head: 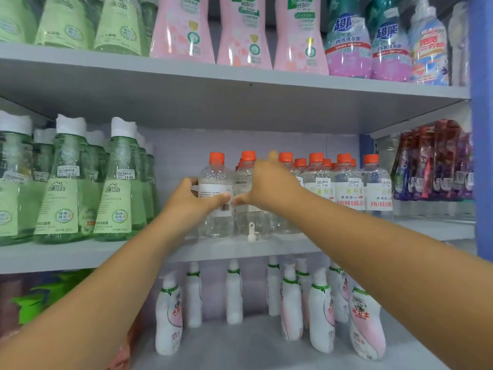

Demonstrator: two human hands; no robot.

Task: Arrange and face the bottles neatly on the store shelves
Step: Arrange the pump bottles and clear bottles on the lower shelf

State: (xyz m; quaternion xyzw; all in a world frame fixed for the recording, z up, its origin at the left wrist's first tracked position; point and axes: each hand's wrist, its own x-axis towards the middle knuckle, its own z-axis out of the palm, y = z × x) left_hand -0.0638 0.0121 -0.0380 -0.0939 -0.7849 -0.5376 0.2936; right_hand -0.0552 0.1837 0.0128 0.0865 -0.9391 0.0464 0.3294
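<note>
Both forearms extended forward and upward from the lower corners of the view toward the middle shelf (pixel 80 252). The left hand (pixel 190 200) was wrapped around the left side of a clear bottle (pixel 216 193) with an orange cap; its fingers (pixel 190 181) curled behind the bottle and the thumb lay across the front of the white label, just above the barcode. The fingers were clamped on this bottle. The right hand (pixel 269 182) was set on the neighbouring bottle (pixel 246 188) immediately to the right, palm turned away from the camera, with the thumb pointing left along the bottle's front and nearly meeting the left thumb. The other fingers of the right hand reached past the bottle toward the back rows; whether they closed fully around it could not be told.

The clear bottle stood upright on the middle shelf, long axis vertical, cap up. Its label faced forward with the barcode side showing. To the right of the right-hand fingers stood further rows of orange-capped bottles (pixel 346 188), upright, with printed labels and price stickers facing front. To the left of the left-hand fingers, well apart, stood green bottles (pixel 117 182) with white caps. A small white clip (pixel 251 231) sat at the shelf edge below the two thumbs.
</note>
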